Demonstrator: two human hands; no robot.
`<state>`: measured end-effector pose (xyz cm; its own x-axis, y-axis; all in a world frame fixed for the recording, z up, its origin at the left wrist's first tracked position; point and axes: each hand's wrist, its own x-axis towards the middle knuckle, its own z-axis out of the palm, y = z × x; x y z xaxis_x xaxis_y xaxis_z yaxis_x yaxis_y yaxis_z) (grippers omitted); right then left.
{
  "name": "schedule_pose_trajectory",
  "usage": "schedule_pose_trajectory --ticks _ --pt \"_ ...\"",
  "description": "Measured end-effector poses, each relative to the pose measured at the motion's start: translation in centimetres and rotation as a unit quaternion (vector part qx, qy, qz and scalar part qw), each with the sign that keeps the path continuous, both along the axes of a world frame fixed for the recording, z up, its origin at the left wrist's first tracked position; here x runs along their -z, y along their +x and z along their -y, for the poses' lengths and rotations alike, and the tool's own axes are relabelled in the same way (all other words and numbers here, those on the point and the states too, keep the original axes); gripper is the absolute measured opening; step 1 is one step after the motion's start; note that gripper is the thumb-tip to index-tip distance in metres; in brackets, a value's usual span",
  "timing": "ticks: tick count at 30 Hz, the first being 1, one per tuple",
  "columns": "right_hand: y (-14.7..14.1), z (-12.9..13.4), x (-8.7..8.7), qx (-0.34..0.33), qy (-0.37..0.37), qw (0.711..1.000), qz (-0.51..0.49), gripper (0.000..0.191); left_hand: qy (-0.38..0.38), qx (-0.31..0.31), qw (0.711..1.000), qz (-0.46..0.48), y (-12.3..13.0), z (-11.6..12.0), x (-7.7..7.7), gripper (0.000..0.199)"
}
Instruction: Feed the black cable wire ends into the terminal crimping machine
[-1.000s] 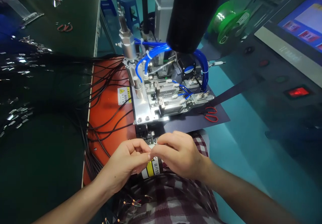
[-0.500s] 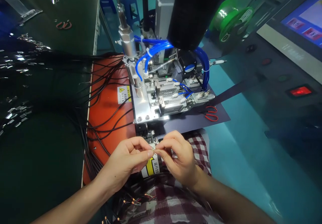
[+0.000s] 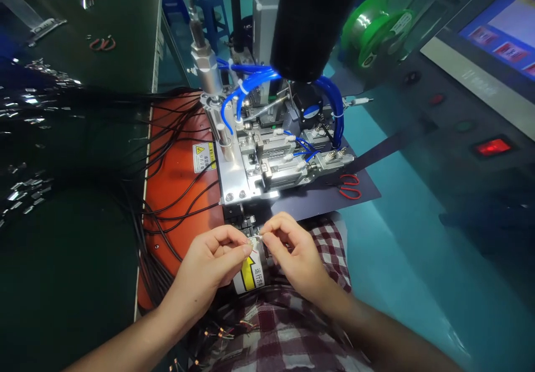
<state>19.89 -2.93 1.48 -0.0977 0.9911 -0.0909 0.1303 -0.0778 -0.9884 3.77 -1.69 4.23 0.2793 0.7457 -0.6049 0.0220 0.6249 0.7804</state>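
And just below the centre of the frame, thin wires [image 3: 255, 238] bridge the fingertips; the left hand [image 3: 211, 260] pinches them, thumb and forefinger closed; the right hand [image 3: 295, 252] nips their other end, equally closed. Behind, a yellow-arrow label [image 3: 249, 277]; red-handled scissors [image 3: 350, 196] lie right of centre.

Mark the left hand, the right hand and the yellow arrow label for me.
Left hand [image 3: 215, 256], head view: the middle of the hand, near the thumb's base.
Right hand [image 3: 296, 255], head view: the back of the hand.
Yellow arrow label [image 3: 248, 278], head view: the arrow's shaft.
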Motion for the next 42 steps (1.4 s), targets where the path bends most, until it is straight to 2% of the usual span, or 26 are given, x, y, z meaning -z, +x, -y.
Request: schedule_pose_trajectory --ticks 3,9,10,12,15,17,18,21,25,27,28,30,32,35,38,42 --pt "0.0 0.1 0.1 -0.01 -0.009 1.0 0.0 0.007 -0.007 0.004 1.0 0.016 -0.1 -0.1 0.0 0.019" --pt "-0.2 0.2 -0.7 -0.005 0.087 0.995 0.058 0.009 -0.008 0.004 1.0 0.014 -0.1 -0.3 0.0 0.019" --pt "-0.2 0.2 -0.8 -0.007 0.076 0.996 0.054 0.009 0.0 0.002 1.0 0.008 -0.1 -0.2 0.1 0.019" --pt "-0.3 0.1 -0.8 -0.018 -0.002 1.0 0.005 0.011 0.057 -0.007 0.998 -0.021 0.1 0.1 0.1 0.016" --pt "-0.4 -0.2 -0.5 -0.049 -0.151 0.98 -0.121 0.019 0.228 -0.009 0.97 -0.081 0.3 0.7 0.0 0.007" --pt "-0.4 -0.1 -0.2 -0.056 -0.186 0.967 -0.163 0.022 0.298 0.016 0.949 -0.104 0.4 0.8 -0.1 0.005" --pt "-0.4 -0.1 -0.2 -0.051 -0.182 0.969 -0.162 0.022 0.304 0.029 0.946 -0.11 0.4 0.8 -0.1 0.005" --pt "-0.4 0.2 -0.3 -0.021 -0.111 0.989 -0.091 0.018 0.244 0.038 0.963 -0.104 0.4 0.2 -0.1 0.007" --pt "-0.4 0.4 -0.7 -0.016 -0.008 1.0 0.005 0.015 0.096 0.014 0.995 -0.027 0.2 -0.4 0.1 0.014" --pt "-0.5 0.3 -0.6 -0.024 0.004 1.0 0.009 0.014 0.087 0.009 0.996 -0.007 0.1 -0.4 0.2 0.014" --pt "-0.4 0.2 -0.5 -0.027 0.001 1.0 0.005 0.014 0.119 0.012 0.993 -0.02 0.1 -0.3 0.3 0.012" --pt "-0.3 0.1 0.0 -0.033 -0.021 0.999 -0.009 0.014 0.241 0.039 0.966 -0.088 0.1 -0.3 0.3 0.008" --pt "0.0 -0.3 0.4 -0.036 -0.045 0.998 -0.019 0.014 0.346 0.092 0.919 -0.166 0.0 -0.4 0.3 0.01" --pt "0.5 -1.2 1.1 -0.03 -0.049 0.998 -0.005 0.014 0.387 0.145 0.878 -0.241 -0.3 -0.9 0.4 0.01" --pt "0.7 -2.5 1.8 -0.033 -0.061 0.998 0.0 0.013 0.414 0.159 0.845 -0.299 -0.8 -1.6 0.7 0.01" --pt "0.7 -4.0 2.8 -0.041 -0.11 0.992 -0.036 0.015 0.481 0.184 0.791 -0.331 -1.7 -2.1 1.8 0.022"
